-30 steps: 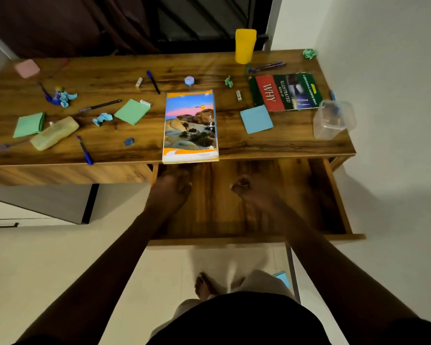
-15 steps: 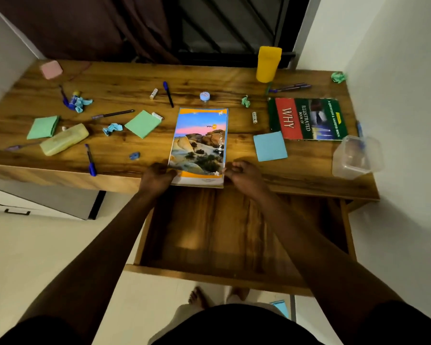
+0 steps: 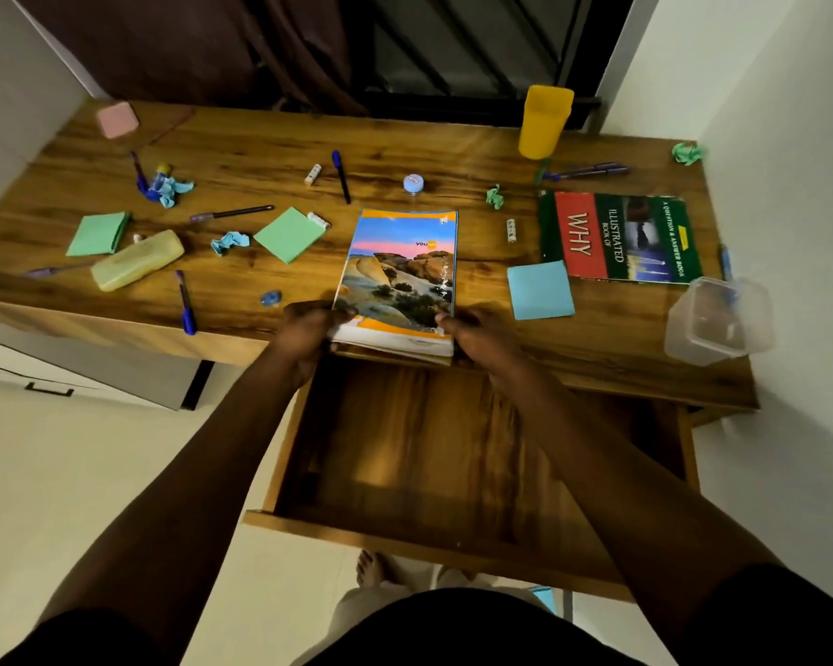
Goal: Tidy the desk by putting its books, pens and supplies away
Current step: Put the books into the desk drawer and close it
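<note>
Upper left of frame: pink pad [image 3: 116, 118] on back corner of desk [image 3: 260, 151]. Left-ctr: green pad [image 3: 98, 234], yellowish pencil case [image 3: 138, 259] just below it, blue pen [image 3: 186, 302] at desk's front edge. Ctr: left hand [image 3: 304, 329] grips near-left corner of landscape book [image 3: 400, 276], thumb on cover, fingers curled under. The right hand [image 3: 477, 331] pinches near-right corner, thumb on top. Book lies on desk, ctr of frame, w/ near edge past the desk front, over open drawer [image 3: 405, 535] at lower ctr. Right of it: blue pad [image 3: 540, 290], yellow cup [image 3: 544, 122] upright at top, WHY book [image 3: 616, 237] flat. Far right: clear tub [image 3: 712, 322] at desk's front corner.
</note>
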The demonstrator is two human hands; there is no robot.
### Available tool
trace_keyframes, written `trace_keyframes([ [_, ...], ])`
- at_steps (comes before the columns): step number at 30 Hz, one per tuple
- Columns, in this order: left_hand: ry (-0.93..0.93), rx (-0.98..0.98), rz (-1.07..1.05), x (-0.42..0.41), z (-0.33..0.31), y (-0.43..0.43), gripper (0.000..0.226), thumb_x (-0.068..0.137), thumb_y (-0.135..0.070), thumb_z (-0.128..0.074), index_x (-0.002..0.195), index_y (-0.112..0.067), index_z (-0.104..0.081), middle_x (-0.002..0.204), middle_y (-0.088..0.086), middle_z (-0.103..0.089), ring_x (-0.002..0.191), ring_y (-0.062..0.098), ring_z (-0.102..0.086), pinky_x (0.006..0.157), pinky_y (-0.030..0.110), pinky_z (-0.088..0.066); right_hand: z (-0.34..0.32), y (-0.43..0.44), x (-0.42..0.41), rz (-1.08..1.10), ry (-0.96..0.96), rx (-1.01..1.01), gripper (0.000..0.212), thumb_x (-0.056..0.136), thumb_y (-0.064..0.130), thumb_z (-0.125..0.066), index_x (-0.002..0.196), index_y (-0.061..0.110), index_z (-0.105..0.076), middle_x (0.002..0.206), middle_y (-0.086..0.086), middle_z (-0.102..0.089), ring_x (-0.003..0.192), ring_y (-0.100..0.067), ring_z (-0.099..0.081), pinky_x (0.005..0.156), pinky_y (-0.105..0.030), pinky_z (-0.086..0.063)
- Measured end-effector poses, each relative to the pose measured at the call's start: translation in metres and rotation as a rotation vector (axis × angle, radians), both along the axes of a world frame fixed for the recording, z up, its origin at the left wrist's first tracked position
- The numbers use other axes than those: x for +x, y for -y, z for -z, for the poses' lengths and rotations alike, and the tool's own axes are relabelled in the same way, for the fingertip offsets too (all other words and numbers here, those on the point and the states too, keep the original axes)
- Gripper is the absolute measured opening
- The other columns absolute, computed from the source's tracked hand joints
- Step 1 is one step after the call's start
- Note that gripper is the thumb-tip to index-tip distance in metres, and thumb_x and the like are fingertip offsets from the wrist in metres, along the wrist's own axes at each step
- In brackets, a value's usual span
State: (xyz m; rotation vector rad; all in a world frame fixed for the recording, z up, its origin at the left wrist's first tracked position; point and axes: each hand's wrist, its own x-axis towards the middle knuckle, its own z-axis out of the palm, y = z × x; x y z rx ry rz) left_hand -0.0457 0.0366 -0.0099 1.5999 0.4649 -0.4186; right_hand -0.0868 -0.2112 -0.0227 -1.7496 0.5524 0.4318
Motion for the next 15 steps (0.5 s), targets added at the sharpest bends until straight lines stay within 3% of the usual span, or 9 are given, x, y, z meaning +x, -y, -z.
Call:
trace_keyframes([
  [2, -0.023, -0.093, -0.024, -0.003, -0.004, -0.006, 0.037, 0.073, -0.012, -0.082, 0.108, -0.004, -0.074, 0.113, 0.019, -0.073, 0.101, 0.037, -0.064, 0.076, 0.045, -0.046, -0.004, -0.003, 0.000, 0.083, -0.034, 0.074, 0.059, 0.087, 0.062, -0.068, 0.132, 0.023, -0.063, 0.126, 0.003, -0.068, 0.112, -0.022, -0.065, 0.101, -0.045, -0.053],
  [5, -0.031, -0.203, -0.017, -0.022, -0.014, -0.011, 0.053, 0.074, -0.009, -0.082, 0.124, -0.002, -0.065, 0.123, 0.020, -0.070, 0.115, 0.041, -0.066, 0.090, 0.051, -0.045, -0.005, -0.005, 0.001, 0.254, -0.087, 0.366, 0.046, 0.091, 0.051, -0.070, 0.125, 0.021, -0.064, 0.123, -0.006, -0.072, 0.111, -0.028, -0.069, 0.102, -0.049, -0.054],
  [10, -0.077, -0.215, 0.069, -0.073, -0.023, -0.029, 0.036, 0.086, -0.010, -0.074, 0.121, -0.015, -0.070, 0.123, 0.008, -0.072, 0.120, 0.031, -0.063, 0.106, 0.051, -0.050, -0.009, -0.011, -0.025, 0.296, -0.146, 0.525, 0.021, 0.096, 0.022, -0.069, 0.113, 0.011, -0.066, 0.111, -0.013, -0.075, 0.101, -0.030, -0.072, 0.083, -0.042, -0.060],
  [12, -0.081, -0.183, 0.130, -0.093, -0.024, -0.038, 0.032, 0.088, -0.015, -0.072, 0.120, -0.016, -0.072, 0.122, 0.008, -0.072, 0.119, 0.033, -0.061, 0.099, 0.049, -0.053, -0.007, -0.016, -0.043, 0.291, -0.142, 0.547, 0.018, 0.096, 0.014, -0.067, 0.114, 0.011, -0.066, 0.106, -0.011, -0.074, 0.095, -0.026, -0.073, 0.074, -0.039, -0.060],
  [15, -0.102, -0.165, 0.204, -0.114, -0.023, -0.049, 0.029, 0.093, -0.017, -0.067, 0.121, -0.012, -0.070, 0.119, 0.008, -0.072, 0.112, 0.029, -0.065, 0.077, 0.032, -0.058, -0.001, -0.017, -0.066, 0.285, -0.082, 0.598, 0.028, 0.097, 0.006, -0.062, 0.125, 0.009, -0.066, 0.109, -0.011, -0.076, 0.094, -0.025, -0.074, 0.070, -0.036, -0.063],
])
